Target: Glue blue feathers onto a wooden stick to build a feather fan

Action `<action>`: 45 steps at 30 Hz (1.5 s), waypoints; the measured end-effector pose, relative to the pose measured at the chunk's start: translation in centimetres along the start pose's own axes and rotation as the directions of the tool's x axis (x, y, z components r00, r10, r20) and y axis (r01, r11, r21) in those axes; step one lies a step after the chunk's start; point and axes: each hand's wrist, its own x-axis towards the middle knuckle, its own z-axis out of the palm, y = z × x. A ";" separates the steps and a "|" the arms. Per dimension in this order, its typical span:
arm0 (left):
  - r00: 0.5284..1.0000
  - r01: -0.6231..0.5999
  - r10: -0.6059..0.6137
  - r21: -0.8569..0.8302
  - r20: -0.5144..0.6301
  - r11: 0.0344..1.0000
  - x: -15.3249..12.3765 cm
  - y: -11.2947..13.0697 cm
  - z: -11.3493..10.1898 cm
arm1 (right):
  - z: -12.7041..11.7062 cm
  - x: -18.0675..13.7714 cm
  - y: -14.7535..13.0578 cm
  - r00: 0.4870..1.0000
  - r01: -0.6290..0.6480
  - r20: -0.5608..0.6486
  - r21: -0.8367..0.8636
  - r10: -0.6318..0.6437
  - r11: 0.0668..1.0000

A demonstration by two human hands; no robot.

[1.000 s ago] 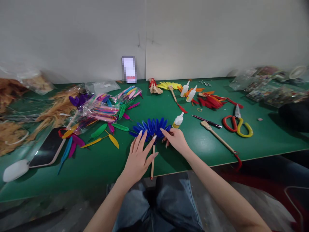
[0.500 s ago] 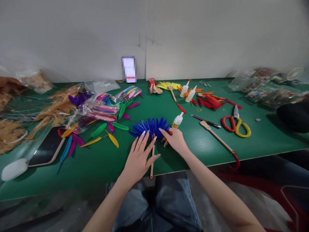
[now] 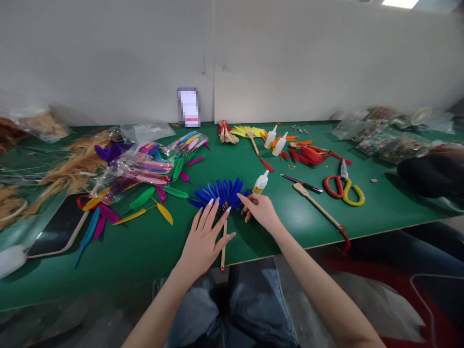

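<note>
A fan of blue feathers on a thin wooden stick lies in front of me on the green table. My left hand rests over the base of the fan and the top of its stick, fingers spread and pressing lightly. At the fan's right edge, my right hand is closed, with a blue feather between its thumb and curled fingers; the exact grip is partly hidden. Just behind the right hand stands a small white glue bottle with a yellow label.
Loose feathers, bagged feathers and a phone lie left. Behind are a yellow feather fan and two glue bottles. A pen, wooden stick and scissors lie right.
The view has shifted slightly, so the table's things appear a little further left. Both hands keep nearly the same place on the blue fan.
</note>
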 end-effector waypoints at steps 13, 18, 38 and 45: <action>1.000 0.001 -0.001 0.011 0.003 1.000 0.0 0.0 0.0 | -0.2 0.3 0.8 0.998 0.065 -0.010 0.097 -0.065 0.993; 1.000 0.003 -0.003 -0.006 -0.009 1.000 0.0 0.0 -0.1 | -0.2 0.2 0.7 0.998 0.068 -0.028 0.128 -0.065 0.990; 1.000 0.008 -0.008 0.006 0.008 1.000 0.0 0.0 0.0 | -0.4 0.6 0.6 0.995 0.062 -0.079 0.097 -0.054 0.993; 1.000 0.010 -0.010 0.031 0.015 0.999 0.0 0.0 0.0 | -0.4 0.8 0.7 0.994 0.069 -0.093 0.088 -0.061 0.994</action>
